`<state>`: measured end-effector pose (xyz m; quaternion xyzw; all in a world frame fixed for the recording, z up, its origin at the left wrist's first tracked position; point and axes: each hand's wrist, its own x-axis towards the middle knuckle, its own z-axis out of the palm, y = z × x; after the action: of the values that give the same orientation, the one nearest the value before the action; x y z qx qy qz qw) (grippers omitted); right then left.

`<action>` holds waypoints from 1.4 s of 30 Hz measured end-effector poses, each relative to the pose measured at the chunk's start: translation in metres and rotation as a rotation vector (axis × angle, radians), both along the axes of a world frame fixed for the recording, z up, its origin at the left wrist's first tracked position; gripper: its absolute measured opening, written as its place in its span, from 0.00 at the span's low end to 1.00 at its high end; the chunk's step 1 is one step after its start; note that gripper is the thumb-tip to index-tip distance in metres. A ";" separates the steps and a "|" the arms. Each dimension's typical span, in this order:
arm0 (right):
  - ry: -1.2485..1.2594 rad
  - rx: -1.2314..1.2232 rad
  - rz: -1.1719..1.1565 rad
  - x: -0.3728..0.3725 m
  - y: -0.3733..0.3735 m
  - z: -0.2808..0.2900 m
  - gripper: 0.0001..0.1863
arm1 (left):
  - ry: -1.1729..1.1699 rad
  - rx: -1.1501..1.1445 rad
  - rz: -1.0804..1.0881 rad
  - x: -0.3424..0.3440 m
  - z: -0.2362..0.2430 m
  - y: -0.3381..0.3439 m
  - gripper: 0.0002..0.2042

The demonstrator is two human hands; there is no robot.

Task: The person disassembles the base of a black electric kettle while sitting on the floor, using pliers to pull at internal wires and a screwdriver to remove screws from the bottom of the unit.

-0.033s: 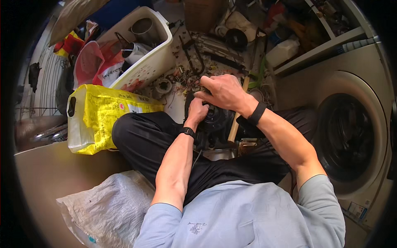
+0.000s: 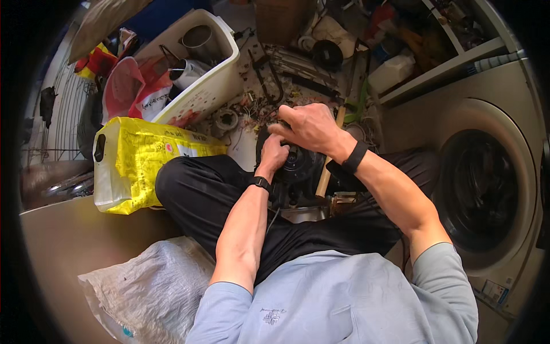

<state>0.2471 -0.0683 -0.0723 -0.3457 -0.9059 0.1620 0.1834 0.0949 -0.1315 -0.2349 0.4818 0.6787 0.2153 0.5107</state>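
Observation:
Between my knees sits a black device (image 2: 297, 166) with a round, ringed part on its face; I cannot tell its exact kind. My left hand (image 2: 274, 153) is closed at the device's left side, fingers curled against it. Just above and to the right, my right hand (image 2: 312, 127) bends over the device's far edge. Its fingers are curled and slightly blurred, and whatever they hold is hidden beneath them. A wooden handle (image 2: 323, 180) lies along the device's right side, passing under my right wrist. A metal pan-like piece (image 2: 303, 214) shows below the device.
Scraps, wires and a hacksaw-like frame (image 2: 266, 77) litter the floor ahead. A white bin (image 2: 229, 69) with cans stands at the far left, a yellow bag (image 2: 137, 166) by my left knee. A washing machine (image 2: 401, 123) and a shelf (image 2: 452, 77) flank the right. A white sack (image 2: 149, 286) lies lower left.
The fingers of my right hand have shifted slightly over the device. My left hand and the things around stay where they were.

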 end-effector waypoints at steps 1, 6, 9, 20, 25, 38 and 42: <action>-0.034 -0.031 -0.035 -0.006 0.000 0.001 0.12 | 0.027 0.091 -0.014 -0.005 -0.002 -0.001 0.18; 0.094 0.022 -0.053 0.009 0.016 -0.012 0.12 | -0.098 0.214 -0.187 -0.010 0.044 0.024 0.19; 0.104 -0.030 0.042 0.017 0.020 -0.006 0.13 | -0.203 0.110 -0.292 -0.014 0.089 0.035 0.18; -0.091 0.046 -0.118 0.013 0.008 0.004 0.20 | -0.041 0.414 -0.160 0.003 0.092 0.025 0.07; -0.183 -0.020 -0.146 0.014 0.005 0.009 0.17 | -0.016 0.487 -0.192 0.007 0.093 0.025 0.10; -0.208 -0.121 -0.209 0.008 0.002 0.020 0.18 | -0.072 0.514 -0.169 0.002 0.085 0.029 0.11; -0.029 0.038 -0.124 0.020 0.007 0.003 0.17 | -0.173 0.414 -0.201 0.007 0.098 0.033 0.07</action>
<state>0.2674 -0.0616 -0.0695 -0.4000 -0.8882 0.1282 0.1863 0.1017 -0.0987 -0.1368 0.6210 0.5226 0.3382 0.4763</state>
